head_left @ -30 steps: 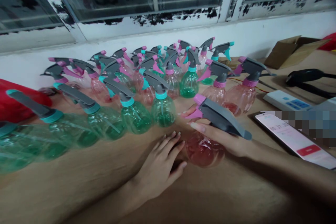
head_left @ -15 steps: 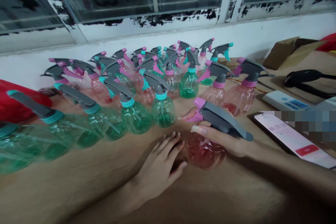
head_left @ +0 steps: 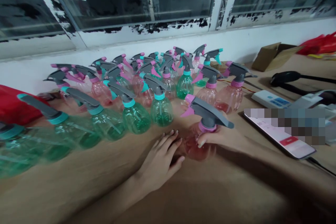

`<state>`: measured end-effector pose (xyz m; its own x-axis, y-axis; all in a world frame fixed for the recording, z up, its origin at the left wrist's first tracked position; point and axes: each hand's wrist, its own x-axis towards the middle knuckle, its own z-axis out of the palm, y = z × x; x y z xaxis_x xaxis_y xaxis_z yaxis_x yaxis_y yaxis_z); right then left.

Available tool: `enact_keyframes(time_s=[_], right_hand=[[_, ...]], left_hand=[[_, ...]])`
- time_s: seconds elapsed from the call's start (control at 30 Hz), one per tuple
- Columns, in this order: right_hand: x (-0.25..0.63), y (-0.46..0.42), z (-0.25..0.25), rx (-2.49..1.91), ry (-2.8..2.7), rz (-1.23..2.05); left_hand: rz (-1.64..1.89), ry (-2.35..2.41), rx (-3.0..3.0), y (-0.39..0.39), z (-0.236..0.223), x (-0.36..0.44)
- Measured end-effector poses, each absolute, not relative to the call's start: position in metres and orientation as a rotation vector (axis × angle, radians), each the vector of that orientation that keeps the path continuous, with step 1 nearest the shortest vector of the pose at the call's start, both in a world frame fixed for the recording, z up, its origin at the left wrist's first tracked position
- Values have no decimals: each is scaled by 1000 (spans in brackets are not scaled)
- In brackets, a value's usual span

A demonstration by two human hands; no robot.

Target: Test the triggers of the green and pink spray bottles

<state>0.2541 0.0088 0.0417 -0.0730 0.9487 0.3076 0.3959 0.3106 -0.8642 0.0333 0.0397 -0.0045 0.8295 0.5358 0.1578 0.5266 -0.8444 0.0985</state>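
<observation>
My right hand (head_left: 220, 136) is closed round a pink spray bottle (head_left: 195, 147), its thumb on the bottle just below the pink collar. The bottle stands upright, with a grey sprayer head and a pink nozzle pointing left; the far fingers are mostly hidden behind it. Just left of it, my left hand (head_left: 161, 159) lies flat on the table (head_left: 110, 178), fingers stretched out and holding nothing. Beyond that hand stands a green spray bottle (head_left: 162, 112) with a turquoise collar, one of a row running to the left.
More pink and green spray bottles (head_left: 185, 85) crowd toward the wall. At right lie a phone (head_left: 291, 143), a white device with blue buttons (head_left: 271, 99) and black headphones (head_left: 286, 77). Farther back sits an open cardboard box (head_left: 273, 56). A red bag (head_left: 18, 105) is at left.
My right hand has shifted from the sprayer head and trigger down to the body and neck of the pink spray bottle. My left hand stays flat on the table.
</observation>
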Motion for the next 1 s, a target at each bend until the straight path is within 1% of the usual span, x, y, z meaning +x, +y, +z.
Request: enact_keyframes(time_s=[0.1,0.23,0.37,0.47,0.6,1.0], right_hand=[[265,1,36,-1302,-1712,627],[272,-13,35,-1382,-1792,315],[267,-21,44,-1453,-1814,259],[263,-15,47,-1538,-1762,147],[261,8,45,-1570,-1745,29],[255,84,38,-1548,-1671,-119]], left_hand=[[316,859,2960,40,-6,34],[388,838,2964,41,-9,33],[374,849,2951,41,-8,32],[367,866,2947,41,-8,33],[387,866,2952,41,-8,32],[392,859,2956,43,-10,31]])
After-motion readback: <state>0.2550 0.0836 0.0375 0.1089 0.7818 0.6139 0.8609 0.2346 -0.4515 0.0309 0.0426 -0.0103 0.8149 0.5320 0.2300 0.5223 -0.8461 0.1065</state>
